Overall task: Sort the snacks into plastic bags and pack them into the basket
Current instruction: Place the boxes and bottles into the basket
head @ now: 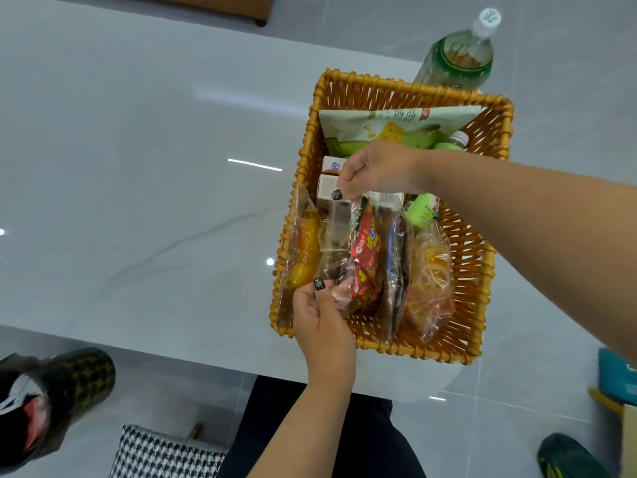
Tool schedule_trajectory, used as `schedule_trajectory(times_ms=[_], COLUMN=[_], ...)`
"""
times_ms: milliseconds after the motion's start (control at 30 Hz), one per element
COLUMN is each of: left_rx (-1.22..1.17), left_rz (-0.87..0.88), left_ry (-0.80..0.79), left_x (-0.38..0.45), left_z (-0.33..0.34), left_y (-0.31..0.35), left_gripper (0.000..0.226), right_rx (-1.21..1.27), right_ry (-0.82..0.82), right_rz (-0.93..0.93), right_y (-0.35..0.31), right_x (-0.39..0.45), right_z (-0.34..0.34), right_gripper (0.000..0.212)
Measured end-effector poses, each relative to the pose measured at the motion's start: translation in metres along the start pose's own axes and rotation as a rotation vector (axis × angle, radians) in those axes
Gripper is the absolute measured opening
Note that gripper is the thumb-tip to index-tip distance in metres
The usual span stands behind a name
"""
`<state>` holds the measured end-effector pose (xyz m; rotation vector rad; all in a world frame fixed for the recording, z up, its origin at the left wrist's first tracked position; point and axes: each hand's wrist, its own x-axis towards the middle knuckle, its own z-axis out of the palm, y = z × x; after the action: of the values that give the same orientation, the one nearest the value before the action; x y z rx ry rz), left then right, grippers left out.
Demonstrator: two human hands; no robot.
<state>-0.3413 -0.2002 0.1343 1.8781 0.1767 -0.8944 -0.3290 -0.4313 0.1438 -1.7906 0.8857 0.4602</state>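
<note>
On the grey table [138,167], your left hand [322,315] pinches the near end of a clear plastic bag [336,243] standing in the wicker basket [462,270]. Your right hand [375,170] pinches its far top edge. The bag runs away from you, wedged between a yellow-snack bag [303,250] and a red packet [367,250]; a green bottle [455,56] stands beyond.

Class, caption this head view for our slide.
Both hands, left hand and right hand, tuck a clear snack bag into the basket.
</note>
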Motion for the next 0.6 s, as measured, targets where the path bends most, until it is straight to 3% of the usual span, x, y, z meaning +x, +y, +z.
schedule_trajectory(times_ms=[100,200,367,500,567,600], left_rx=[0.072,0.116,0.246,0.404,0.504,0.545], left_rz=[-0.034,-0.053,0.005,0.124,0.164,0.175], left_ry=[0.023,0.017,0.008,-0.078,-0.113,-0.129], left_x=[0.004,0.005,0.011,0.011,0.012,0.012], left_z=[0.003,0.005,0.002,0.003,0.004,0.004], left_y=[0.002,0.008,0.007,0.002,0.002,0.001], left_gripper=[0.015,0.018,0.027,0.043,0.04,0.037], right_rx=[-0.009,-0.288,-0.669,-0.793,-0.857,-0.888], right_ry=[0.107,0.181,0.128,0.113,0.14,0.151], right_rz=[-0.011,-0.029,-0.02,0.026,0.035,0.04], right_y=[0.001,-0.002,-0.01,-0.014,-0.016,-0.016], right_x=[0.002,0.008,0.01,0.007,0.005,0.005], right_z=[0.013,0.024,0.036,0.046,0.052,0.055], right_gripper=[0.007,0.01,0.01,0.016,0.01,0.018])
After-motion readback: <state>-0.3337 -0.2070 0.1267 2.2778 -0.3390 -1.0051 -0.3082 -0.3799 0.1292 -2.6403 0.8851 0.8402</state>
